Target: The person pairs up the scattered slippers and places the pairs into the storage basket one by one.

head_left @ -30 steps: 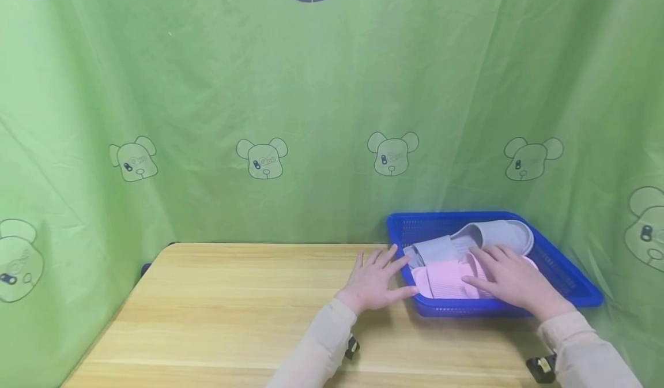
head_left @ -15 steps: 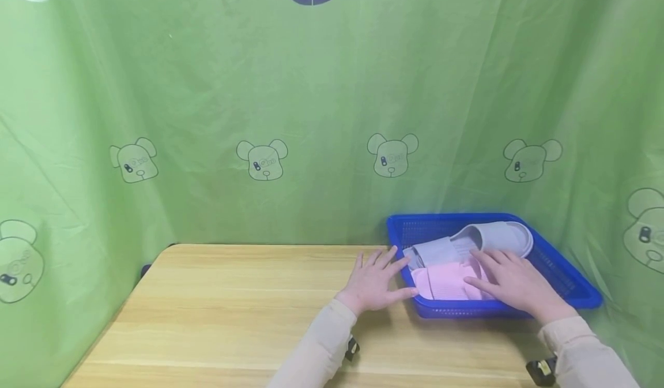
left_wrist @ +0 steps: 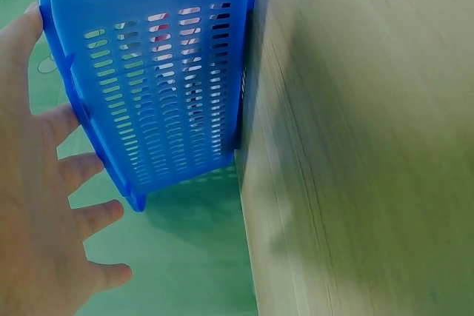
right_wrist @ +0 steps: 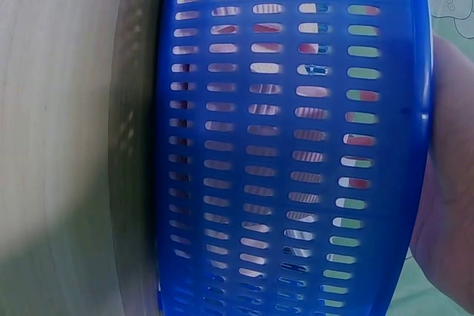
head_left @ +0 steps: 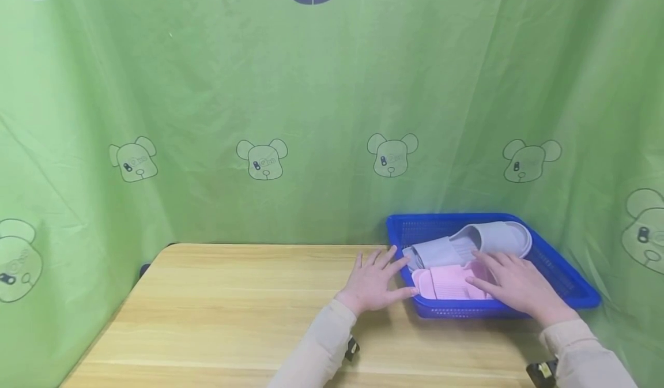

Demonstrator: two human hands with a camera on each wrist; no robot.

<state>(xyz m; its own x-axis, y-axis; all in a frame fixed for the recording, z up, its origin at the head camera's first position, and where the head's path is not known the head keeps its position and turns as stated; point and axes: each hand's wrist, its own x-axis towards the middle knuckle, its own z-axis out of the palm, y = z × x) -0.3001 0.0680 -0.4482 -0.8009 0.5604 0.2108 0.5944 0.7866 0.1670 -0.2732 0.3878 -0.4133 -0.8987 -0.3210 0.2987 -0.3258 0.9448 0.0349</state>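
Observation:
A blue perforated plastic basket [head_left: 562, 272] stands at the table's back right, holding grey slippers [head_left: 500, 238] and, nearer me, pink slippers [head_left: 451, 283]. My left hand [head_left: 370, 284] is at its left wall with fingers spread, fingertips right at the rim. In the left wrist view these fingers [left_wrist: 81, 172] lie along the rim of the basket [left_wrist: 159, 94]. My right hand [head_left: 521, 284] reaches over the front rim, fingers extended over the pink slippers and covering their right part. In the right wrist view, the basket wall hides most of the right hand [right_wrist: 452, 183].
The wooden table [head_left: 223, 307] extends to the left of the basket. A green curtain [head_left: 321, 88] with bear faces hangs behind and at both sides. Dark straps with small devices [head_left: 542, 372] show under both wrists.
My right hand has shifted slightly to the right, and the pink slipper under it has shifted a little; its far right end is now hidden. My left hand has stayed at the rim.

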